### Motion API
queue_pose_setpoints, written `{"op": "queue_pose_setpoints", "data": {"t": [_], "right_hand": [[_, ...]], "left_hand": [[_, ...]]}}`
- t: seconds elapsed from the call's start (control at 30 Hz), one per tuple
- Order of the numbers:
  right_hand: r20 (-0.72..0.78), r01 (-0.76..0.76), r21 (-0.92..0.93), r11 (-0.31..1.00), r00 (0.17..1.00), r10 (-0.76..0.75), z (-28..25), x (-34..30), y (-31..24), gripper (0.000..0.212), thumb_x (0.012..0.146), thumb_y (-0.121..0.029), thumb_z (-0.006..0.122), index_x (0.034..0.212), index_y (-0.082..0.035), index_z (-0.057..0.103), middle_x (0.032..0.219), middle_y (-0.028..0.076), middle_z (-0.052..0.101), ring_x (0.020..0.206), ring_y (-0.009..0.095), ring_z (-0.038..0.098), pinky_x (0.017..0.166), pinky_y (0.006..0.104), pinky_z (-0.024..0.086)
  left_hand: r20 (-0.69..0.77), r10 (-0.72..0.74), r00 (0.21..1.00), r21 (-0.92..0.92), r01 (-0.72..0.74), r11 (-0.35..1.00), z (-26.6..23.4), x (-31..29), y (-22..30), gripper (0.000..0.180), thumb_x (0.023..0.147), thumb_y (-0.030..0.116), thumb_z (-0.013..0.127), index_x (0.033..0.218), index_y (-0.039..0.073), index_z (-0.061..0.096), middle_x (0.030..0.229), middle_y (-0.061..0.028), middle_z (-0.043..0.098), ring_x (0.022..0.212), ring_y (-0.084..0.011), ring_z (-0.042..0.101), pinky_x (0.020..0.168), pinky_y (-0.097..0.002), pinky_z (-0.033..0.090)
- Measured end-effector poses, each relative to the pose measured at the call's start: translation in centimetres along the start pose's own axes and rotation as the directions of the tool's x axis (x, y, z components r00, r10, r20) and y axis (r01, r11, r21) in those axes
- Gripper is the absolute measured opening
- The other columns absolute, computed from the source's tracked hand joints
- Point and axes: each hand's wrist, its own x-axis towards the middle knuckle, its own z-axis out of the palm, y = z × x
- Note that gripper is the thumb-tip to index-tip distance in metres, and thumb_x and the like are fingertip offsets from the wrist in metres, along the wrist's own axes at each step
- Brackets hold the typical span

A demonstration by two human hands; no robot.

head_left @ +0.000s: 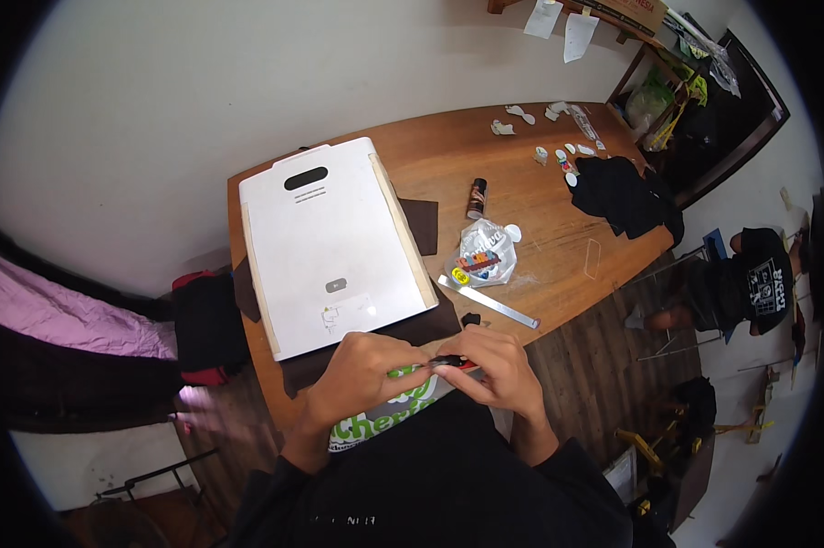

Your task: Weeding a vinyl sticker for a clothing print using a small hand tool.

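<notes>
And now, at the wooden table's (544,251) near edge, a small black-and-red tool (450,362) is gripped by the right hand (496,365), the left hand's (362,370) grip can't be told, handling seemingly unfinished, the white panel (339,242) left untouched.

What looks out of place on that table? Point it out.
The right end of the wooden table looks untidy: white scraps lie scattered there, and a black cloth sits crumpled near them. No clear spill or damage shows.

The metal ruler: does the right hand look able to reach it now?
Probably yes: the metal ruler lies just beyond the right hand, its near end uncovered, though that hand holds a small black-and-red object.
</notes>
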Motion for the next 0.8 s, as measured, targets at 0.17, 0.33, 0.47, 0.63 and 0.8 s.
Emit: {"op": "queue_pose_setpoints", "data": {"t": [0.17,0.33,0.47,0.63,0.8], "right_hand": [[-0.039,0.035,0.001,0.999,0.999,-0.035,0.06,0.16,0.05,0.017,0.079,-0.015,0.074,0.085,-0.001,0.064,0.068,0.008,0.06,0.058,0.021,0.059,0.048,0.0308,0.043],[-0.02,-0.005,0.005,1.0,1.0,0.005,-0.65,0.56,-0.55,0.019,0.078,-0.015,0.074,0.086,-0.001,0.065,0.069,0.008,0.061,0.058,0.021,0.059,0.048,0.03,0.043],[-0.034,0.023,0.015,1.0,0.999,-0.022,-0.59,0.71,-0.7,0.018,0.078,-0.015,0.074,0.085,-0.001,0.065,0.069,0.008,0.061,0.058,0.021,0.059,0.047,0.03,0.043],[-0.033,0.025,0.015,1.0,0.999,-0.025,-0.44,0.68,-0.49,0.016,0.079,-0.013,0.073,0.084,-0.001,0.065,0.068,0.008,0.061,0.058,0.021,0.059,0.047,0.0301,0.043],[-0.047,0.017,0.021,1.0,0.999,-0.016,-0.43,0.55,-0.51,0.017,0.078,-0.012,0.074,0.085,0.001,0.064,0.072,0.009,0.062,0.06,0.021,0.059,0.05,0.0304,0.043]], "left_hand": [[0.021,-0.009,1.0,-0.01,0.01,1.0,0.11,-0.1,-0.13,0.011,0.077,0.017,0.072,0.078,0.006,0.071,0.068,-0.0081,0.066,0.059,-0.0231,0.064,0.053,-0.0309,0.05],[0.005,-0.015,1.0,-0.029,0.015,0.999,0.15,-0.14,-0.2,0.011,0.077,0.017,0.071,0.078,0.006,0.071,0.066,-0.0086,0.065,0.058,-0.0234,0.063,0.052,-0.0314,0.049],[0.002,-0.003,1.0,-0.029,0.003,1.0,0.17,-0.11,-0.2,0.011,0.077,0.017,0.071,0.078,0.005,0.071,0.067,-0.0088,0.065,0.058,-0.0235,0.063,0.052,-0.0316,0.049],[0.009,0.018,1.0,-0.008,-0.018,1.0,0.22,0.03,-0.3,0.011,0.076,0.016,0.072,0.078,0.005,0.07,0.066,-0.0085,0.064,0.058,-0.0236,0.063,0.052,-0.0319,0.049],[-0.01,-0.001,1.0,-0.045,0.001,0.999,0.28,-0.07,-0.39,0.012,0.077,0.016,0.073,0.078,0.004,0.071,0.067,-0.0089,0.066,0.057,-0.0223,0.064,0.051,-0.0301,0.049]]}}
